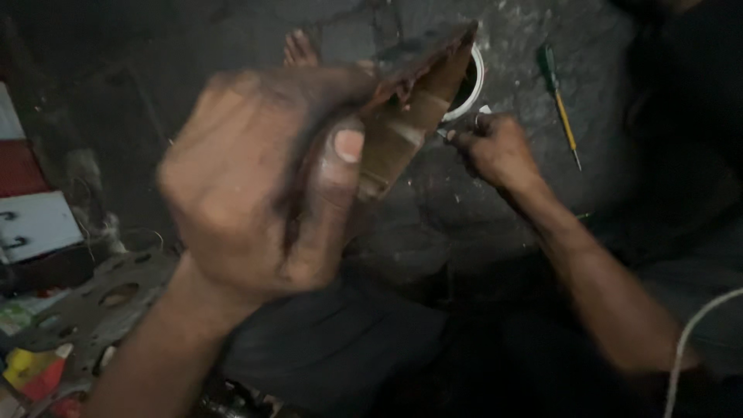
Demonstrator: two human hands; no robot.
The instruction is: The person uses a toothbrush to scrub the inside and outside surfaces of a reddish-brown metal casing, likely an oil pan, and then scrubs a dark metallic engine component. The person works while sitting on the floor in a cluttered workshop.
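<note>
My left hand (255,178) is raised close to the camera and grips a dirty piece of brown cardboard (410,101) between thumb and fingers; the cardboard points up and to the right. My right hand (495,147) reaches out over the floor beside a small white round container (474,93) and pinches something small that I cannot make out. The cardboard hides part of the container.
A green-handled screwdriver (559,101) lies on the grey concrete floor (433,224) at the upper right. A flat metal gasket with holes (101,302) lies at the lower left beside coloured boxes (31,371). A bare foot (300,48) shows at the top. A white cord (696,333) curves at the right.
</note>
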